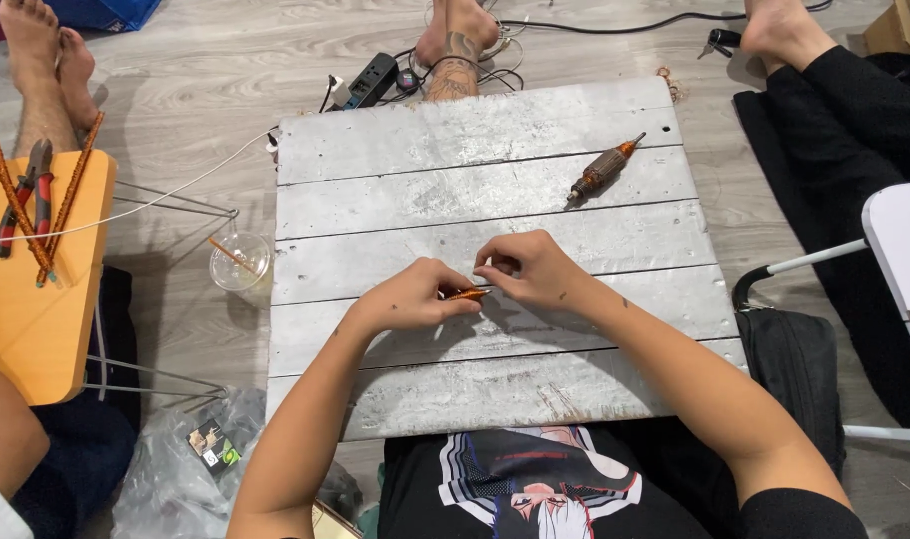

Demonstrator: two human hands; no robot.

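While my left hand (410,296) pinches the small orange piece (466,294) over the grey board (495,190), its long axis runs sideways — my right hand (523,268) pinches at its far end.

Both hands meet over the grey plank board (455,190): left hand (410,297) pinches a small orange piece (467,294), right hand (525,268) fingers its tip. A wrapped orange-tipped tool (603,170) lies farther up the board.
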